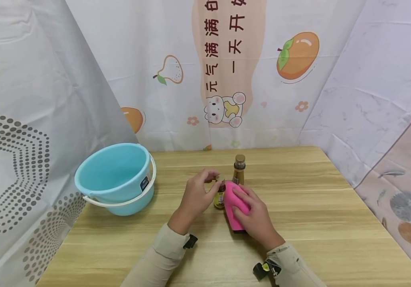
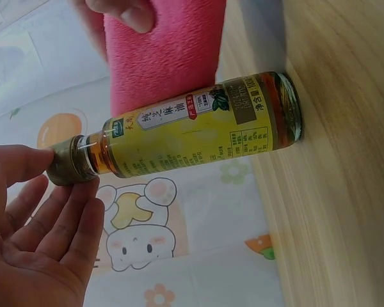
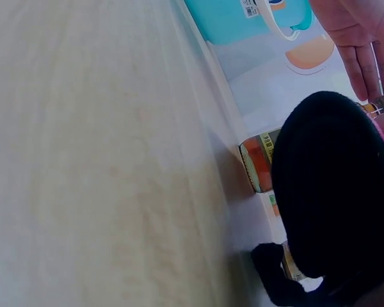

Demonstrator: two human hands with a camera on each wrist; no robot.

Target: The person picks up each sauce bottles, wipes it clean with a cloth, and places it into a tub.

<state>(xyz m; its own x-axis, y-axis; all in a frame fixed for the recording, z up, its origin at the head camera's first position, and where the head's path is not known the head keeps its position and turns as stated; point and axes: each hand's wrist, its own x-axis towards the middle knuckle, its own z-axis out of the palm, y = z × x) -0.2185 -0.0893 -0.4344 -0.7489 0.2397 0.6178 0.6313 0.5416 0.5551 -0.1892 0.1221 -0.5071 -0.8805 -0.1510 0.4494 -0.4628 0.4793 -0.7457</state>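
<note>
Head view: left hand (image 1: 196, 196) pinches bottle (image 1: 219, 200) (yellow-labelled) by its top.

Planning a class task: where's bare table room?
Free: the table right of the right hand, and between bucket and left hand. Crowded: the middle, where both hands, pink fuzzy thing, yellow-labelled bottle and rear bottle cluster.

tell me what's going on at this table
A person's left hand pinches the cap of a small sesame oil bottle standing upright on the wooden table. Their right hand holds a pink plush pad with a black side right next to it; whether the two touch is hard to tell. A second bottle with a gold-coloured cap stands just behind, and a light blue bucket sits off to the left.
</note>
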